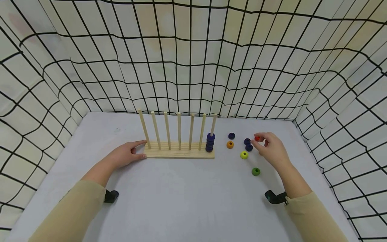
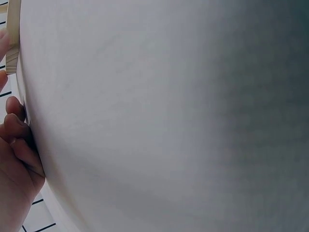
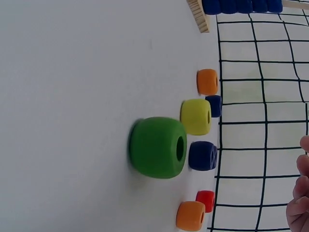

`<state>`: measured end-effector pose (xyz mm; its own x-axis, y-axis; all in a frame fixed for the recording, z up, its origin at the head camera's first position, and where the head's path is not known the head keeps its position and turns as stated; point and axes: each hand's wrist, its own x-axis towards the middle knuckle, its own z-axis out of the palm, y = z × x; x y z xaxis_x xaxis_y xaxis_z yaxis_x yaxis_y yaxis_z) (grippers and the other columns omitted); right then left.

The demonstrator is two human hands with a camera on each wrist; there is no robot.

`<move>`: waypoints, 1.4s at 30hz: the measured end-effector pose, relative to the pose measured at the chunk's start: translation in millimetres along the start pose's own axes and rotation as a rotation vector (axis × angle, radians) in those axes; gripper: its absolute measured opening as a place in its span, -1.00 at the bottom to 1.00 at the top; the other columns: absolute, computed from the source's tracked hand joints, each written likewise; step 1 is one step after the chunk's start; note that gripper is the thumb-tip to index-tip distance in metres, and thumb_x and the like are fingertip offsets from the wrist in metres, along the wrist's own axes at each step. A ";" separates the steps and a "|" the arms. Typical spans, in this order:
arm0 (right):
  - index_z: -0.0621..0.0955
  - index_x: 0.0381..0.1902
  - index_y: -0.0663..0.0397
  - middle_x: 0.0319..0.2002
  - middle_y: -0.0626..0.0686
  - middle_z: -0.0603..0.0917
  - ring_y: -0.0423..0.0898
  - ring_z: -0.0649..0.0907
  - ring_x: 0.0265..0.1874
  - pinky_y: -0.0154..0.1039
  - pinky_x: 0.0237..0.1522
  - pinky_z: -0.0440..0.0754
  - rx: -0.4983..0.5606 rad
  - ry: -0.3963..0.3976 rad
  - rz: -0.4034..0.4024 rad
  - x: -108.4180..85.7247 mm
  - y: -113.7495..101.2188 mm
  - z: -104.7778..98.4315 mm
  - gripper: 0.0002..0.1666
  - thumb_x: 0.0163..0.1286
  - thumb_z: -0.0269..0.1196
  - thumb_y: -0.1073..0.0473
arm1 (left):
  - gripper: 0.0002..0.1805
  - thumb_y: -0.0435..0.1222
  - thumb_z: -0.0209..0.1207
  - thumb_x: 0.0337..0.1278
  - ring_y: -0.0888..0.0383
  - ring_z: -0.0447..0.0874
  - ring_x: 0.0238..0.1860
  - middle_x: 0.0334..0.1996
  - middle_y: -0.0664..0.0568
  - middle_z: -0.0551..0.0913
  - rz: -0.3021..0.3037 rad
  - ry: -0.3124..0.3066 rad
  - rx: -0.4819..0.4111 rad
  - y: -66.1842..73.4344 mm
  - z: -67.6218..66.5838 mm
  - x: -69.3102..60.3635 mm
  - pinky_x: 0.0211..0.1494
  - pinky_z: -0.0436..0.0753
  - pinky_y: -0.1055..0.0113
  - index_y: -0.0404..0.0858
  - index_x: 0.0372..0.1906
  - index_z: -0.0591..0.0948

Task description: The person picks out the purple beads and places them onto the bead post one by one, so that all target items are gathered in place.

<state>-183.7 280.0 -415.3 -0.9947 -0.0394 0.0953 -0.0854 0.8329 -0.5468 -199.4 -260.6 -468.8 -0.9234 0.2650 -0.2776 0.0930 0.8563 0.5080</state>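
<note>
A wooden rack (image 1: 178,154) with several upright pegs stands on the table; several dark blue beads (image 1: 210,143) are stacked on its rightmost peg. My left hand (image 1: 121,156) grips the rack's left end, thumb at the front and index finger farther back; in the left wrist view the hand (image 2: 17,179) is partly cut off. My right hand (image 1: 273,151) hovers over loose beads, thumb and index finger apart, near a red bead (image 1: 257,138) and two dark blue beads (image 1: 248,147). In the right wrist view its fingers (image 3: 301,186) are raised off the table, with no bead seen in them.
Right of the rack lie an orange bead (image 1: 230,144), another dark blue bead (image 1: 231,135), a yellow bead (image 1: 244,155) and a green bead (image 1: 255,171). A second orange bead (image 3: 190,216) shows in the right wrist view. Black netting (image 1: 190,64) surrounds the back and sides.
</note>
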 end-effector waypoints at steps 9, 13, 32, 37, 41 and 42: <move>0.60 0.21 0.08 -0.10 0.11 0.54 0.03 0.43 -0.22 -0.14 -0.34 0.39 -0.093 -0.073 0.014 -1.3 7.1 0.7 -0.48 0.41 0.27 -0.08 | -0.16 0.12 0.28 0.20 0.09 0.27 -0.44 -0.46 0.00 0.36 -0.004 -0.008 0.002 -0.9 -0.1 0.0 -0.35 0.26 0.21 -0.12 0.50 0.31; 0.61 0.20 0.09 -0.09 0.15 0.55 0.03 0.46 -0.25 -0.15 -0.35 0.41 -0.148 -0.093 0.016 -2.0 9.0 2.6 -0.48 0.39 0.30 -0.06 | -0.15 0.13 0.28 0.19 0.09 0.28 -0.44 -0.45 0.00 0.36 -0.006 -0.007 0.004 -0.7 -0.5 -0.4 -0.35 0.27 0.21 -0.12 0.50 0.31; 0.58 0.23 0.12 -0.06 0.21 0.56 0.10 0.56 -0.17 -0.04 -0.18 0.57 -0.225 -0.214 0.123 2.8 15.5 14.6 -0.41 0.37 0.30 -0.10 | -0.14 0.16 0.27 0.17 0.10 0.27 -0.45 -0.47 0.01 0.36 0.005 -0.005 0.004 -3.8 1.3 1.6 -0.34 0.26 0.21 -0.11 0.49 0.31; 0.57 0.25 0.14 -0.07 0.21 0.56 0.09 0.55 -0.17 -0.04 -0.18 0.56 -0.247 -0.237 0.146 6.7 17.0 18.8 -0.38 0.37 0.29 -0.11 | -0.14 0.16 0.27 0.17 0.10 0.27 -0.45 -0.47 0.01 0.36 -0.002 -0.004 0.008 -3.1 1.0 1.3 -0.34 0.27 0.21 -0.09 0.50 0.31; 0.56 0.26 0.17 -0.06 0.22 0.56 0.09 0.55 -0.17 -0.04 -0.17 0.55 -0.254 -0.259 0.172 10.5 17.2 21.9 -0.36 0.37 0.29 -0.11 | -0.15 0.16 0.27 0.18 0.10 0.27 -0.45 -0.47 0.01 0.36 -0.002 -0.004 0.004 -2.3 0.1 1.4 -0.34 0.26 0.20 -0.10 0.49 0.32; 0.55 0.26 0.17 -0.05 0.23 0.56 0.10 0.55 -0.15 -0.03 -0.15 0.56 -0.255 -0.265 0.178 11.6 17.0 22.7 -0.36 0.38 0.28 -0.11 | -0.15 0.16 0.27 0.18 0.10 0.27 -0.45 -0.47 0.01 0.35 -0.002 -0.005 0.006 -2.3 -0.1 1.4 -0.34 0.26 0.20 -0.10 0.49 0.32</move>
<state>-198.0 281.2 -442.3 -0.9760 0.0041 -0.2179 0.0729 0.9484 -0.3087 -201.0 -262.2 -470.3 -0.9218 0.2653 -0.2825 0.0934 0.8595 0.5025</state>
